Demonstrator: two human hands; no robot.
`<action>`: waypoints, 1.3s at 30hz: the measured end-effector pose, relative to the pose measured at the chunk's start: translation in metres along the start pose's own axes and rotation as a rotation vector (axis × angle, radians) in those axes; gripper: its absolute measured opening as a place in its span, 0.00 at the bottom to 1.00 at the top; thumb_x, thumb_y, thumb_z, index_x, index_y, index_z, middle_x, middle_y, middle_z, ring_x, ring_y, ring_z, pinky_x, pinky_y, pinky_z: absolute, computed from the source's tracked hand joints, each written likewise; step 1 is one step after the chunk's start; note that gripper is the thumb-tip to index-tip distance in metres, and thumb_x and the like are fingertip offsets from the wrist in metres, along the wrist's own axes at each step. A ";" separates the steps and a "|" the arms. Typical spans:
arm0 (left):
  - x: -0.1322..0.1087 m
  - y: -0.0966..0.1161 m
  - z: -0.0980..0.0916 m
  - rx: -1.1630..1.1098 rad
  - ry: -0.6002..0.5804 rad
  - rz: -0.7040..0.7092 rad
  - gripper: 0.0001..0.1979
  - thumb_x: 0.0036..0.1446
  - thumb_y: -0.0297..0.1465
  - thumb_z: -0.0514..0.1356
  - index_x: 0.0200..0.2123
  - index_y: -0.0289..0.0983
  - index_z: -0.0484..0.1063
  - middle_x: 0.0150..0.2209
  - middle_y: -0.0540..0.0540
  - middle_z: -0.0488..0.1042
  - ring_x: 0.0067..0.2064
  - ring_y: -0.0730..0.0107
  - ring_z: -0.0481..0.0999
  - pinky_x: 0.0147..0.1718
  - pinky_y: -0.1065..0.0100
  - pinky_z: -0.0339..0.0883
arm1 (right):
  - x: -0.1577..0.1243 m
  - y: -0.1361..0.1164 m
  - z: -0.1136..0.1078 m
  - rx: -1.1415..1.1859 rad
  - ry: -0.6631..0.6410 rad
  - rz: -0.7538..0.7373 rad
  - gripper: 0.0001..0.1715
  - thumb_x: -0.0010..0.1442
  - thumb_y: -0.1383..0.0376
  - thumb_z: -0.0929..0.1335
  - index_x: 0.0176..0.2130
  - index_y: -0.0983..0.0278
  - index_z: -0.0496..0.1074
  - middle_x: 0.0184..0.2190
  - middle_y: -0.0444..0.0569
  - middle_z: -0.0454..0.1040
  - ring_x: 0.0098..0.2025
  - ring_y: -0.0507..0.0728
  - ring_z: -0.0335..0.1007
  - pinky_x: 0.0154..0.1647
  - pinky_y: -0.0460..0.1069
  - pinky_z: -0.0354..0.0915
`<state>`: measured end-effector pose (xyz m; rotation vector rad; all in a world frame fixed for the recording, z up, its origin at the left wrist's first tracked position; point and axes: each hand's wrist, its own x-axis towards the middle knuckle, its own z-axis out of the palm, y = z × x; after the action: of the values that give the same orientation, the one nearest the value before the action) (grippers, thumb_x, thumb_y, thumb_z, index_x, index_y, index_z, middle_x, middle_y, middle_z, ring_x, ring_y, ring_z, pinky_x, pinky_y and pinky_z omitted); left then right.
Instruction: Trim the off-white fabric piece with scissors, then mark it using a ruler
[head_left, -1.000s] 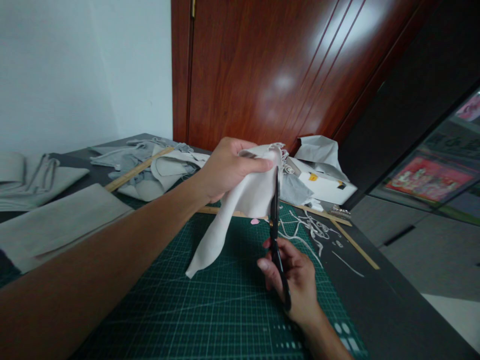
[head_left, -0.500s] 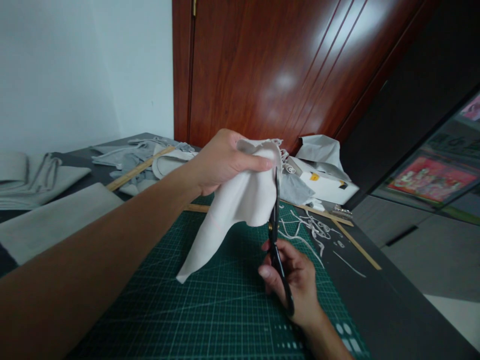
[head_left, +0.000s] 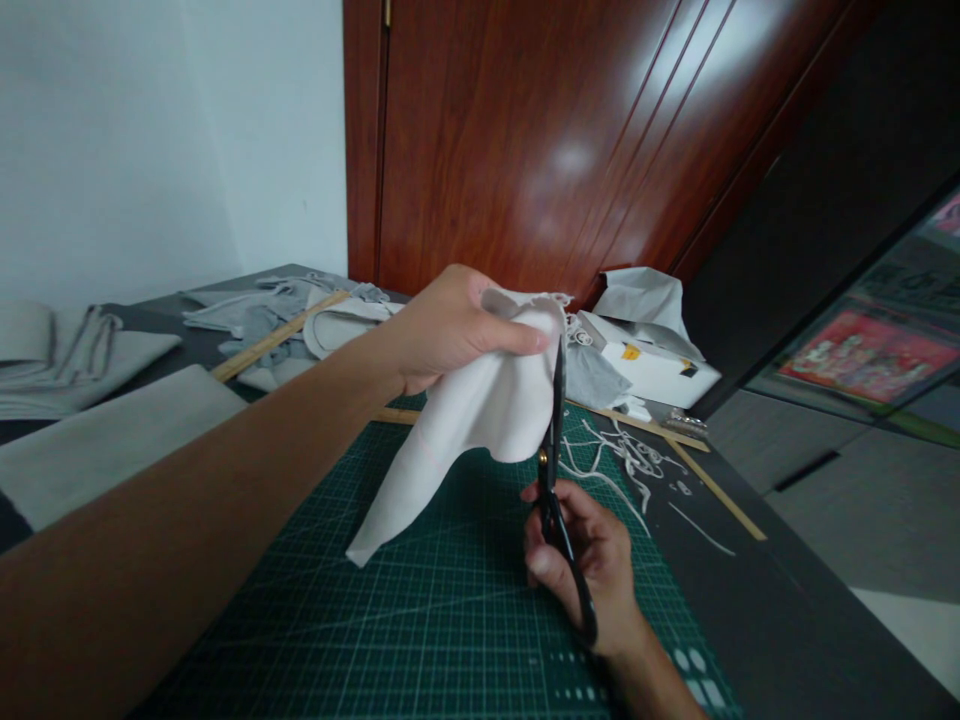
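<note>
Pinched between the thumb and fingers of my left hand (head_left: 469,325) is a piece of white fabric (head_left: 465,420), held up above the mat. It hangs in folds, with one corner trailing down to the left and a frayed upper edge. My right hand (head_left: 589,560) grips black scissors (head_left: 553,470) by the handles. Their blades point upward along the right edge of the fabric and touch it. The far side of the fabric and some fingers of my left hand are hidden.
A green cutting mat (head_left: 420,640) covers the table's front. Thin fabric strips (head_left: 637,455) lie on its right, near wooden rulers (head_left: 716,490). Folded cloth (head_left: 60,370) and grey scraps (head_left: 277,310) lie left. A white box (head_left: 652,360) stands at the back before a wooden door (head_left: 525,130).
My left hand and the fabric have dropped slightly. The scissors have shifted a little to the right and their blades look more closed at the fabric's edge.
</note>
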<state>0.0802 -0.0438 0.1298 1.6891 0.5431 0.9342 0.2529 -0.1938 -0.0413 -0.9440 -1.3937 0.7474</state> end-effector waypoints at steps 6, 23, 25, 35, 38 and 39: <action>-0.002 -0.001 0.004 0.023 -0.027 0.008 0.11 0.45 0.31 0.76 0.29 0.32 0.80 0.33 0.36 0.84 0.30 0.58 0.81 0.26 0.63 0.71 | 0.001 -0.001 0.001 0.016 0.012 -0.001 0.25 0.61 0.49 0.81 0.50 0.56 0.78 0.25 0.37 0.70 0.21 0.50 0.62 0.21 0.45 0.56; -0.005 0.001 0.007 0.074 -0.034 -0.029 0.12 0.47 0.32 0.75 0.31 0.31 0.80 0.33 0.38 0.83 0.30 0.62 0.80 0.25 0.66 0.68 | 0.003 -0.002 0.002 0.010 0.031 -0.018 0.24 0.60 0.49 0.81 0.50 0.55 0.79 0.25 0.38 0.71 0.21 0.49 0.63 0.22 0.44 0.57; -0.004 0.002 0.007 0.076 -0.034 -0.025 0.12 0.47 0.32 0.75 0.31 0.31 0.80 0.32 0.38 0.83 0.30 0.61 0.80 0.25 0.66 0.68 | 0.003 -0.002 0.003 0.011 0.030 -0.015 0.25 0.59 0.49 0.82 0.50 0.55 0.79 0.25 0.38 0.71 0.21 0.49 0.63 0.22 0.44 0.58; -0.004 -0.001 0.007 0.080 -0.043 -0.038 0.12 0.47 0.32 0.75 0.33 0.31 0.80 0.34 0.37 0.84 0.31 0.60 0.81 0.26 0.66 0.68 | 0.003 -0.003 0.002 0.017 0.040 -0.004 0.24 0.59 0.50 0.82 0.50 0.55 0.79 0.25 0.38 0.71 0.21 0.49 0.63 0.22 0.43 0.57; -0.004 -0.001 0.007 0.096 -0.025 -0.027 0.12 0.47 0.32 0.75 0.32 0.30 0.80 0.34 0.37 0.83 0.31 0.60 0.81 0.25 0.66 0.68 | 0.003 -0.003 0.003 0.018 0.042 -0.007 0.25 0.59 0.50 0.82 0.50 0.55 0.79 0.25 0.38 0.71 0.21 0.49 0.63 0.22 0.43 0.58; -0.004 -0.001 0.007 0.097 -0.024 -0.026 0.12 0.47 0.32 0.75 0.32 0.30 0.80 0.33 0.37 0.83 0.30 0.60 0.81 0.25 0.66 0.68 | 0.003 -0.003 0.003 0.017 0.044 -0.007 0.24 0.59 0.50 0.82 0.50 0.55 0.79 0.25 0.38 0.71 0.21 0.49 0.63 0.22 0.43 0.58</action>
<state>0.0837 -0.0506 0.1273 1.7739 0.6009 0.8797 0.2501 -0.1917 -0.0376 -0.9369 -1.3503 0.7282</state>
